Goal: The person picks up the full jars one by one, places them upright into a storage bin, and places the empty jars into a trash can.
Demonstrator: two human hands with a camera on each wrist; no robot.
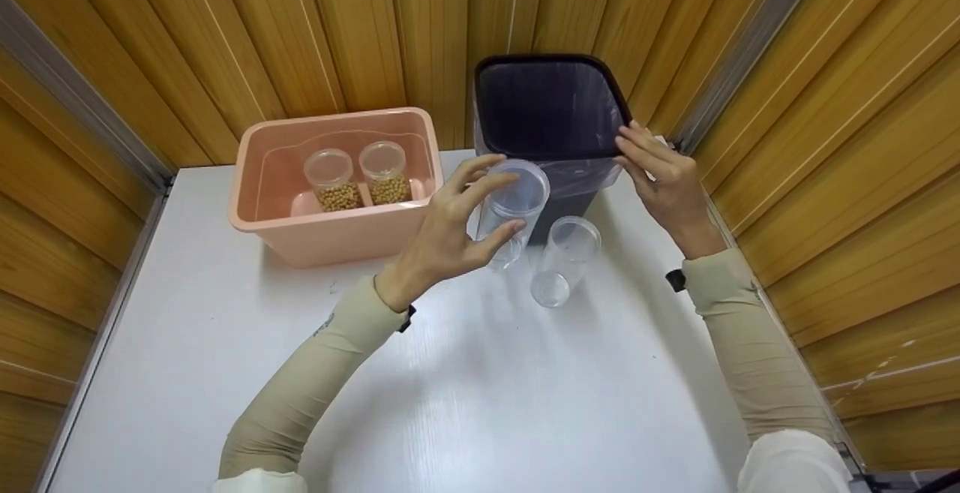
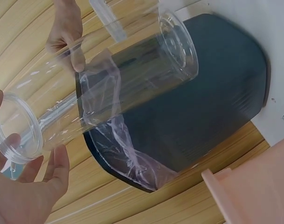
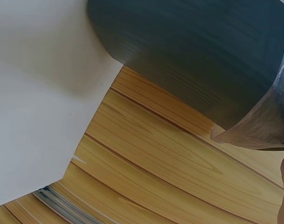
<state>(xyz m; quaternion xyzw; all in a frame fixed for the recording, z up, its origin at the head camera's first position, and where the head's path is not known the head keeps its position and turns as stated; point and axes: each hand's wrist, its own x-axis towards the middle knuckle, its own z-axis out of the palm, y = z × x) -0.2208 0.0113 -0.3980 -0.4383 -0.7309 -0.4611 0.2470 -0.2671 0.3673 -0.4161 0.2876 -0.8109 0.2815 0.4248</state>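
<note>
My left hand [image 1: 442, 238] holds a tall clear plastic jar [image 1: 508, 226] near its top, thumb on one side and fingers on the other. In the left wrist view the jar [image 2: 132, 70] reaches away from the hand [image 2: 32, 189], with the dark bin behind it. Whether a lid covers its top I cannot tell. My right hand [image 1: 667, 181] grips the right corner of the dark trash bin [image 1: 555, 155], fingers over the rim and thumb below. A clear bag [image 1: 581, 176] lines the bin and folds over its rim. Another clear jar [image 1: 566, 260] is in front of the bin.
Left of the bin stands a pink tub [image 1: 337, 241] on the white table [image 1: 480, 388]. Inside it are two lidded jars [image 1: 330, 181] partly filled with yellowish beans [image 1: 390, 190]. Wood-patterned walls [image 1: 427, 43] close in the back and both sides.
</note>
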